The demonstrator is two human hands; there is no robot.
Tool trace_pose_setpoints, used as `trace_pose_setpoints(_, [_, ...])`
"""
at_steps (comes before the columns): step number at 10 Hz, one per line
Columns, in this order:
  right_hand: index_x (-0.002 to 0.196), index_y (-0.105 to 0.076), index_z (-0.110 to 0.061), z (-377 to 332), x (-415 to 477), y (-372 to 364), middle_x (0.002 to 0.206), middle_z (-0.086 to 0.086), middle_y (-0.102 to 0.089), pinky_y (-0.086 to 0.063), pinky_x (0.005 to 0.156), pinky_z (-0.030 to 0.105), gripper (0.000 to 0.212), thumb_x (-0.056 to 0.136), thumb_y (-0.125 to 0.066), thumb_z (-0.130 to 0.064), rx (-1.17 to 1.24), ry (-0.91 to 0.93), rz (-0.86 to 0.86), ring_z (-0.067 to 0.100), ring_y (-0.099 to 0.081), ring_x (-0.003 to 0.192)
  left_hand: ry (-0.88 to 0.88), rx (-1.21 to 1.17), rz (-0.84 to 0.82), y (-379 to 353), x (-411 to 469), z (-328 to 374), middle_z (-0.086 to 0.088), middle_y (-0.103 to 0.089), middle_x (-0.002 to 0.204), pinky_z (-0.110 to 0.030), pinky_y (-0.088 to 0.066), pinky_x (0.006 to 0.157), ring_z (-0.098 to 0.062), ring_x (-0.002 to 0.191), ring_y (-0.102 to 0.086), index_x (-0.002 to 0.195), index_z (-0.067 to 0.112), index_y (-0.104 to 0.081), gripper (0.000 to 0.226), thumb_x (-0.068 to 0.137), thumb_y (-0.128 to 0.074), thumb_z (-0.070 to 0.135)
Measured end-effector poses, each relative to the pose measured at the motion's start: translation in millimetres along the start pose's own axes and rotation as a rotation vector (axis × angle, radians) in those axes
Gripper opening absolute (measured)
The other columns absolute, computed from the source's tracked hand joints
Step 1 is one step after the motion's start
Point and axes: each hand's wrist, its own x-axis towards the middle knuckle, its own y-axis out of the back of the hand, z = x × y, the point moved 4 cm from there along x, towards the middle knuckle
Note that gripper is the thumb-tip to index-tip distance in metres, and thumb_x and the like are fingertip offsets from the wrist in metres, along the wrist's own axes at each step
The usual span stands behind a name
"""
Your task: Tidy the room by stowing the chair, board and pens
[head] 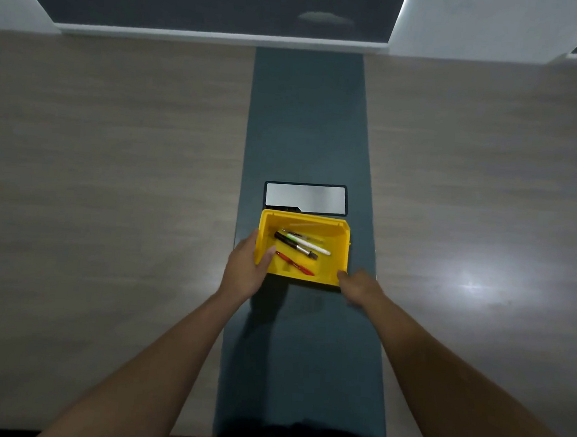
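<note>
Yellow plastic bin (339,236) on the table's dark centre strip (306,118), just before a silver cover plate (304,196); inside lie a red pen (294,263), a black pen (294,245) and a white pen (307,243); no lettering is legible; left hand (245,269) grips the bin's left wall, thumb inside; right hand (360,287), blurred, touches the near right corner, grip unclear.

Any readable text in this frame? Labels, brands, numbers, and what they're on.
None readable.
Pens in the yellow bin: any print on the barrels is too small and blurred to read.
Silver plate set in the table's dark strip: no visible marking.
</note>
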Motion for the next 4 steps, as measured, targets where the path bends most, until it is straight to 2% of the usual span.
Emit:
trace_pose_setpoints(1, [0.102,-0.07,-0.004,1.0,-2.8,-4.0,0.101,0.022,-0.079,-0.06,0.089,0.044,0.053,0.106,-0.046,-0.05,0.211,-0.038,-0.072,0.038,-0.077,0.096,0.023,-0.042,-0.022,-0.1,-6.1,5.8,0.004,-0.067,0.135,-0.038,-0.059,0.097,-0.015,0.116,-0.065,0.15,0.028,-0.049,0.051,0.106,-0.052,0.053])
trace_pose_setpoints(2, [0.109,-0.072,-0.005,-0.6,-2.3,0.9,0.11,0.019,-0.076,-0.056,0.095,0.045,0.051,0.106,-0.048,-0.05,0.191,0.006,-0.042,0.037,-0.072,0.104,0.049,-0.041,-0.059,-1.6,-8.6,8.3,0.008,-0.062,0.136,-0.032,-0.054,0.095,-0.012,0.116,-0.061,0.154,0.03,-0.044,0.053,0.106,-0.053,0.051])
trace_pose_setpoints(3, [0.125,-0.069,-0.004,-2.9,-10.3,8.7,0.125,0.02,-0.071,-0.047,0.091,0.039,0.051,0.109,-0.047,-0.047,0.174,0.054,-0.01,0.039,-0.066,0.114,0.041,-0.051,-0.129,-1.6,-11.2,13.0,0.006,-0.06,0.144,-0.03,-0.052,0.095,-0.012,0.121,-0.059,0.156,0.034,-0.038,0.057,0.105,-0.055,0.053])
trace_pose_setpoints(4, [0.138,-0.064,-0.005,-3.5,-17.6,11.2,0.137,0.021,-0.065,-0.043,0.095,0.039,0.053,0.111,-0.045,-0.047,0.144,0.08,-0.01,0.04,-0.062,0.125,0.076,-0.073,-0.175,-1.0,-8.2,9.4,0.004,-0.054,0.155,-0.039,-0.054,0.103,-0.022,0.136,-0.058,0.159,0.034,-0.034,0.065,0.103,-0.056,0.057])
